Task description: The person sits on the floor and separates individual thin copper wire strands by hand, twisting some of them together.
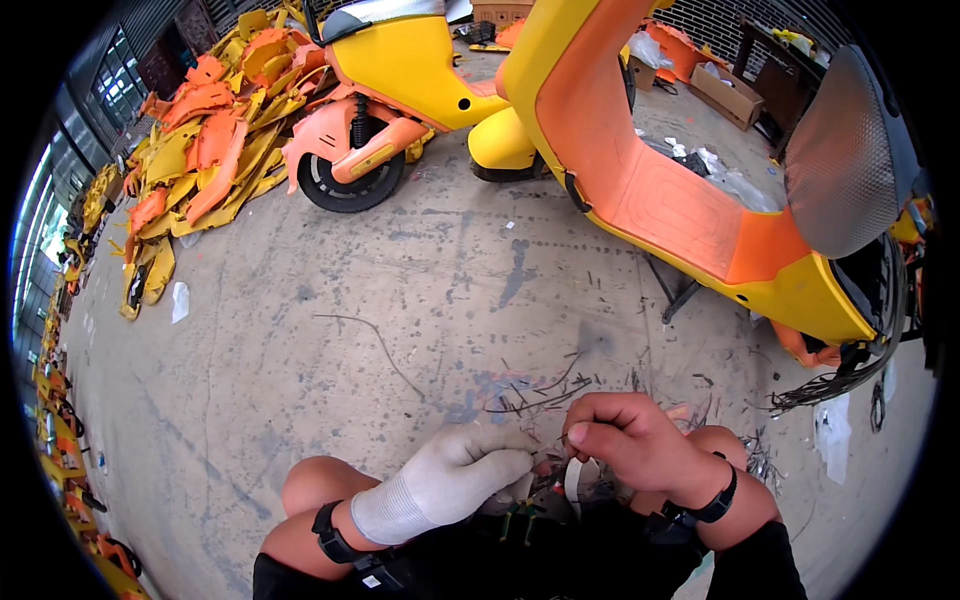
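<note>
Down at the nearest edge of the floor (280,380), two knees are bent, a black band on each wrist; between the knees sit a curved white strip (573,480) and some dark pieces with green and yellow bits (515,524), too small to name. Just above them, the hands meet; the right hand (635,445) is bare, its thumb and forefinger clamped on a thin dark strand (562,437), which lies in the small gap between the two hands; the left hand (455,475), in a pale knitted glove, points its fingertips at the strand from the other side; whether those fingers grip it too, I cannot tell.

Just beyond the hands, dark wire scraps (540,397) litter the floor; a longer thin wire (385,345) curves away to the left of them; toward the floor's right edge a bundle of dark cables (840,378) droops from an orange-and-yellow scooter (690,205) with a grey textured seat (845,160), and a crumpled white plastic sheet (832,435) lies below.

Farther out, a second scooter (400,70) shows its black rear wheel (350,190); left of it, a big heap of orange and yellow panels (215,130) spreads toward the floor's far left corner; at the far right, an open cardboard box (727,97) lies before a dark brick wall (700,30).
</note>
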The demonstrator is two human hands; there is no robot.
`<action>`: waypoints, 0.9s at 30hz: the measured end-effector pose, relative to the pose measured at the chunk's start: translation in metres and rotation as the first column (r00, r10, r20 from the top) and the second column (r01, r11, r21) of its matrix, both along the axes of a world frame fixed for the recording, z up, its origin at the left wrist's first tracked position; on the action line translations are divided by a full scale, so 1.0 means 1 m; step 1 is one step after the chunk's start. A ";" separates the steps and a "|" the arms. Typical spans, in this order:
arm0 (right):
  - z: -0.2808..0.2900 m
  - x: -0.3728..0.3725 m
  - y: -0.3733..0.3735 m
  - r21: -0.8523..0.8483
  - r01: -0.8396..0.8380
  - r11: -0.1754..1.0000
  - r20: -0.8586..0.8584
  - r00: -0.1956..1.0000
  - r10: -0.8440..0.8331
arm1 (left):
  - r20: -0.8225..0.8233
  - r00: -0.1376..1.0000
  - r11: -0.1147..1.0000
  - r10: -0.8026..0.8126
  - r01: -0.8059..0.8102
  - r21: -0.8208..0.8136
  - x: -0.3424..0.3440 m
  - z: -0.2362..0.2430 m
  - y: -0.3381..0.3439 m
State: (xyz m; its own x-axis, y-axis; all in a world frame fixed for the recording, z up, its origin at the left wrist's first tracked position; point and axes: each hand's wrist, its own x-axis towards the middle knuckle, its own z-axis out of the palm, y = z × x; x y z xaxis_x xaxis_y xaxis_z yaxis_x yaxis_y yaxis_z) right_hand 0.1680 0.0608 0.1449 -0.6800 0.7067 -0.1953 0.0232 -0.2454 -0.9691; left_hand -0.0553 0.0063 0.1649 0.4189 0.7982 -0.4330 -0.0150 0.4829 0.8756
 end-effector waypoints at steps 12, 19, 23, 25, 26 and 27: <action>-0.006 -0.007 0.001 -0.079 -0.090 0.993 -0.258 0.964 0.067 | 0.001 0.993 0.989 0.116 -0.116 -0.094 0.001 0.001 -0.001; -0.016 -0.015 -0.017 -0.444 -0.162 0.881 -0.560 0.818 -0.132 | 0.030 0.988 0.981 0.154 -0.150 -0.123 0.000 0.005 0.000; -0.024 -0.020 -0.016 -0.468 -0.205 0.860 -0.649 0.740 -0.177 | 0.068 0.972 0.965 0.227 -0.215 -0.147 0.005 0.014 -0.001; -0.024 -0.021 -0.017 -0.503 -0.186 0.844 -0.641 0.735 -0.220 | 0.103 0.966 0.962 0.237 -0.218 -0.165 0.004 0.006 -0.001; -0.023 -0.021 -0.017 -0.506 -0.178 0.844 -0.642 0.732 -0.230 | 0.105 0.973 0.970 0.204 -0.186 -0.157 0.003 0.005 0.000; -0.022 -0.021 -0.017 -0.508 -0.171 0.844 -0.642 0.728 -0.239 | 0.107 0.980 0.977 0.170 -0.153 -0.149 0.002 0.005 0.001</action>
State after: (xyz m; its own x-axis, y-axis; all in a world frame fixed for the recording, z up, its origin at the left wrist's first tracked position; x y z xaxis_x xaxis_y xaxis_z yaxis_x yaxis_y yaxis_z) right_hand 0.1472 0.0438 0.1231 -0.7453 0.6659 -0.0342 -0.5848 -0.6774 -0.4463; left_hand -0.0535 0.0076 0.1702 0.3444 0.7951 -0.4993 -0.2028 0.5822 0.7873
